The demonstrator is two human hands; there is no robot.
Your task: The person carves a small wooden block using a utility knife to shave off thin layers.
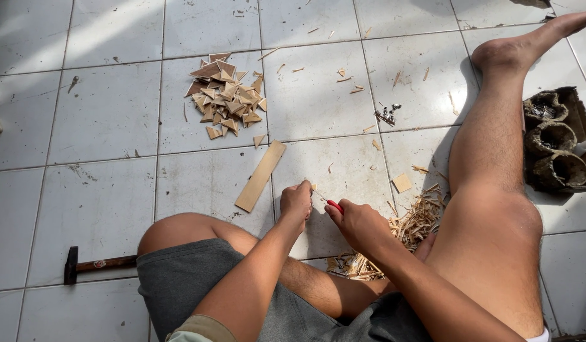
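Note:
My left hand (296,201) is closed around a small piece of wood (312,187), of which only a tip shows above the fingers. My right hand (356,221) grips a red-handled knife (334,206), its blade pointing toward the wood in the left hand. Both hands are close together just above the white tiled floor (103,196), between my legs. A pile of wood shavings (400,234) lies beneath and to the right of the right hand.
A heap of small triangular wood pieces (226,95) lies farther out, with a flat wooden strip (261,175) nearer. A hammer (96,264) lies at left. A few small nails (386,114), a square wood chip (402,183) and a dark pouch of holders (555,142) are at right.

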